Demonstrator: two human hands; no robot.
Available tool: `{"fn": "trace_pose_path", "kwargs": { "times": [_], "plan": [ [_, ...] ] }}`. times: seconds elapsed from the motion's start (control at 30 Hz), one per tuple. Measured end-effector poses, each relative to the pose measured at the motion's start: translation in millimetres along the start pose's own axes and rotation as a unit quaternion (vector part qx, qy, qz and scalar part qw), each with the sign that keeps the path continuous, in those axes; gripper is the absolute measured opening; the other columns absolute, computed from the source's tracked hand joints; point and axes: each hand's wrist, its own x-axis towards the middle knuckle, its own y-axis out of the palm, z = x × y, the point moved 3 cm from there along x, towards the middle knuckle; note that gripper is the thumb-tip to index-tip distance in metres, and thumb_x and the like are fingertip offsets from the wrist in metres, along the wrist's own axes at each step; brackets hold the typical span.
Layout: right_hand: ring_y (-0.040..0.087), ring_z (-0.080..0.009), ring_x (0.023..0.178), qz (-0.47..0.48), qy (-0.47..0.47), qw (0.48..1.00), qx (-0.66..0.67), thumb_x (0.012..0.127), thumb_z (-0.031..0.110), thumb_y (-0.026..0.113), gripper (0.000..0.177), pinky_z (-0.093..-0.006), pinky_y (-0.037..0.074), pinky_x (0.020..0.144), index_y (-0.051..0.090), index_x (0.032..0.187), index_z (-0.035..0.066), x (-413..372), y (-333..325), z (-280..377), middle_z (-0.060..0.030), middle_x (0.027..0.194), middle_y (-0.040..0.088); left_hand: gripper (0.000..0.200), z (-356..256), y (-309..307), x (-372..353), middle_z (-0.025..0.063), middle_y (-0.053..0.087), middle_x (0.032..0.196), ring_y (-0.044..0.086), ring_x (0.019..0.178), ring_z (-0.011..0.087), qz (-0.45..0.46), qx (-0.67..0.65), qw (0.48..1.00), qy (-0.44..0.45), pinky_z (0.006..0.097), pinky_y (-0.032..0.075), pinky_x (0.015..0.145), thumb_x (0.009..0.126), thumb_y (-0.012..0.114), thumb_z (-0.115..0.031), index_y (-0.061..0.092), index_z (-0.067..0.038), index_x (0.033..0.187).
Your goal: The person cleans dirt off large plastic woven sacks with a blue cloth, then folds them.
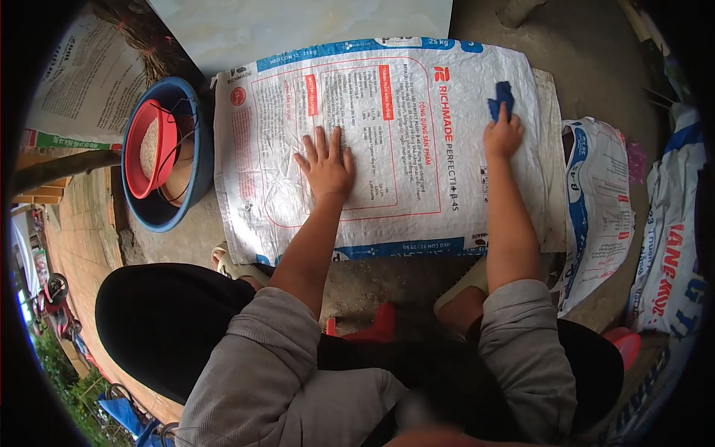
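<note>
A white woven feed sack (pixel 406 141) with red, blue and black print lies flat in front of me. My left hand (pixel 329 167) rests on its middle, palm down, with fingers spread and nothing held. Near the sack's right end, my right hand (pixel 503 138) is closed, with its index finger stretched onto a small dark blue cloth (pixel 503 98). The cloth looks crumpled and lies against the sack's surface. Part of it is hidden under the fingers.
At the left, a blue basin (pixel 195 167) holds a red basin (pixel 132 141) of pale grains. More printed sacks (pixel 599 212) lie to the right. A pale smooth panel (pixel 313 26) stands behind. Below me is a red stool (pixel 383 320).
</note>
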Motion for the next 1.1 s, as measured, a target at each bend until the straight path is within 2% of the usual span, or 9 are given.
{"fn": "trace_pose_path", "kwargs": {
  "times": [0.07, 0.13, 0.23, 0.4, 0.5, 0.7, 0.83, 0.97, 1.1],
  "plan": [
    [0.053, -0.038, 0.112, 0.023, 0.205, 0.977, 0.049, 0.08, 0.021, 0.065, 0.05, -0.0472, 0.043, 0.097, 0.062, 0.13, 0.02, 9.4, -0.9, -23.0, -0.0175, 0.12, 0.058, 0.053, -2.1, -2.4, -0.4, 0.0101, 0.028, 0.159, 0.017, 0.148, 0.0388, -0.002, 0.001, 1.0, 0.003, 0.0634, 0.005, 0.116, 0.097, 0.042, -0.041, 0.04, -0.028, 0.149],
    [0.053, -0.0393, 0.111, -0.033, 0.201, 0.976, 0.077, 0.079, 0.019, 0.065, 0.052, -0.0485, 0.042, 0.098, 0.061, 0.131, 0.017, 7.4, -0.6, -4.1, -0.0184, 0.12, 0.058, 0.053, -0.7, -3.1, 0.1, 0.0103, 0.028, 0.159, 0.017, 0.148, 0.0393, 0.006, -0.004, 1.0, 0.003, 0.0644, 0.005, 0.116, 0.097, 0.043, -0.041, 0.041, -0.028, 0.148],
    [0.051, -0.0393, 0.11, -0.117, 0.022, 0.972, 0.203, 0.077, 0.014, 0.066, 0.058, -0.0506, 0.041, 0.096, 0.056, 0.134, 0.014, -28.9, -19.7, 99.0, -0.018, 0.12, 0.056, 0.055, -0.4, -2.9, 0.3, 0.0101, 0.029, 0.159, 0.019, 0.148, 0.0379, 0.006, 0.015, 1.0, 0.002, 0.0633, 0.007, 0.116, 0.097, 0.044, -0.041, 0.037, -0.03, 0.15],
    [0.053, -0.0284, 0.107, 0.138, -0.389, 0.844, 0.343, 0.077, 0.013, 0.067, 0.057, -0.044, 0.042, 0.095, 0.06, 0.133, 0.021, -153.8, -49.4, 281.8, -0.0056, 0.123, 0.057, 0.055, 9.4, 11.8, -2.4, 0.0106, 0.028, 0.159, 0.018, 0.148, 0.039, 0.039, 0.038, 0.998, 0.02, 0.0651, 0.003, 0.115, 0.097, 0.041, -0.043, 0.039, -0.027, 0.149],
    [0.054, -0.0253, 0.105, 0.161, -0.393, 0.843, 0.33, 0.08, 0.016, 0.064, 0.048, -0.0417, 0.043, 0.094, 0.065, 0.128, 0.024, -161.8, -49.3, 289.3, 0.0008, 0.129, 0.06, 0.055, 7.6, 14.2, -2.2, 0.0107, 0.029, 0.159, 0.018, 0.148, 0.0393, 0.094, 0.112, 0.989, 0.023, 0.066, 0.003, 0.115, 0.097, 0.04, -0.044, 0.039, -0.027, 0.149],
    [0.057, -0.0257, 0.097, 0.055, -0.322, 0.928, 0.178, 0.074, 0.006, 0.069, 0.06, -0.0373, 0.048, 0.09, 0.062, 0.13, 0.025, -53.7, -21.6, 167.2, 0.002, 0.13, 0.061, 0.054, -2.1, -6.8, 0.2, 0.0098, 0.028, 0.159, 0.017, 0.148, 0.0379, 0.009, -0.007, 1.0, -0.002, 0.0624, 0.006, 0.117, 0.097, 0.043, -0.04, 0.038, -0.029, 0.149],
    [0.061, -0.0314, 0.095, 0.005, -0.025, 0.997, 0.068, 0.078, 0.012, 0.065, 0.053, -0.0402, 0.049, 0.087, 0.063, 0.13, 0.026, 5.0, -2.0, 38.6, -0.0013, 0.122, 0.065, 0.054, -1.4, -8.3, 0.5, 0.0095, 0.028, 0.159, 0.017, 0.148, 0.0378, 0.004, -0.012, 1.0, -0.001, 0.0625, 0.005, 0.117, 0.097, 0.044, -0.04, 0.039, -0.03, 0.149],
    [0.059, -0.0366, 0.096, -0.014, 0.261, 0.96, 0.1, 0.078, 0.012, 0.06, 0.05, -0.0438, 0.044, 0.093, 0.066, 0.127, 0.021, -7.1, -6.0, -7.5, -0.0067, 0.12, 0.066, 0.054, -1.3, -8.1, 1.0, 0.0095, 0.028, 0.159, 0.017, 0.148, 0.0378, 0.006, -0.013, 1.0, -0.005, 0.0625, 0.005, 0.117, 0.096, 0.044, -0.04, 0.039, -0.029, 0.149],
    [0.054, -0.0352, 0.102, -0.151, 0.045, 0.953, 0.258, 0.074, 0.003, 0.06, 0.054, -0.0446, 0.041, 0.095, 0.066, 0.126, 0.018, -60.1, -24.2, 93.2, -0.0098, 0.125, 0.064, 0.054, -1.3, -7.1, 1.9, 0.0098, 0.029, 0.159, 0.018, 0.148, 0.0381, 0.003, -0.008, 1.0, -0.001, 0.0626, 0.006, 0.116, 0.096, 0.045, -0.04, 0.039, -0.029, 0.149]
  ]
}}
